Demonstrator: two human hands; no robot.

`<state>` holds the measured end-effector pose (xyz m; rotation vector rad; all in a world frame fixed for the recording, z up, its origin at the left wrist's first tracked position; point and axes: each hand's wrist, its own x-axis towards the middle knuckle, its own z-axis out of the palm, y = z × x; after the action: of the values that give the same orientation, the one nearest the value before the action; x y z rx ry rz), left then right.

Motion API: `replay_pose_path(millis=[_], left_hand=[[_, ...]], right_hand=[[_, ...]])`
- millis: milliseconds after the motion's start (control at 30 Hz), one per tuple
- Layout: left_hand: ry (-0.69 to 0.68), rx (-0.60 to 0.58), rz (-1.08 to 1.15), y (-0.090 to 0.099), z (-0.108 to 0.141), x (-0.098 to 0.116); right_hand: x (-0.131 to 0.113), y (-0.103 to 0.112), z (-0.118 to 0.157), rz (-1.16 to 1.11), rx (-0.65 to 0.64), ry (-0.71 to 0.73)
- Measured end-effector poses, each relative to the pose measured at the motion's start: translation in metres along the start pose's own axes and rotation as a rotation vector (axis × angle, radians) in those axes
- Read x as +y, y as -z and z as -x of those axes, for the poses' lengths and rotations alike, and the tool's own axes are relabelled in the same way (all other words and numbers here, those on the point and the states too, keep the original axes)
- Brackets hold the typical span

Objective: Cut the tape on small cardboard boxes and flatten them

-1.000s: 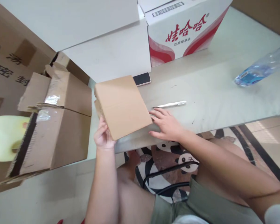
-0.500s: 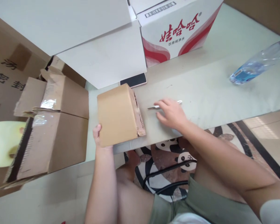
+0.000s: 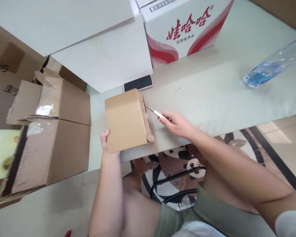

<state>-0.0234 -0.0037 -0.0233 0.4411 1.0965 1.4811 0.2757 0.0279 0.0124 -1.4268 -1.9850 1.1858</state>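
A small brown cardboard box [image 3: 125, 121] is tilted near the table's front edge, its torn, ragged side facing right. My left hand [image 3: 108, 141] grips its lower left corner, thumb on the near face and the other fingers hidden beneath. In my right hand [image 3: 175, 123] is a slim knife with a white handle [image 3: 158, 114], closed between thumb and fingers. The thin blade points up and left, its tip at the box's torn side; whether it touches is unclear. A dark-screened phone [image 3: 138, 83] lies just behind the box.
White cartons [image 3: 106, 52] and a white carton with red lettering [image 3: 185, 36] stand at the back. A plastic bottle [image 3: 266, 67] lies at the right on the pale table [image 3: 227, 95]. An open brown carton [image 3: 69, 144] is at the left.
My right hand has closed on the knife and lifted it from the table. The knife has swung up and left, its tip now at the box's torn side. My left hand still holds the box.
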Motion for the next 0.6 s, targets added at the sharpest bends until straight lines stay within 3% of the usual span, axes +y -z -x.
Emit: replay_pose_path(millis=[167, 600], left_hand=[[-0.008, 0.011, -0.051, -0.003, 0.003, 0.000], [0.045, 0.011, -0.108, -0.015, 0.010, 0.000]], right_hand=[[0.001, -0.005, -0.005, -0.130, -0.184, -0.134], [-0.004, 0.001, -0.012, -0.119, -0.362, -0.083]])
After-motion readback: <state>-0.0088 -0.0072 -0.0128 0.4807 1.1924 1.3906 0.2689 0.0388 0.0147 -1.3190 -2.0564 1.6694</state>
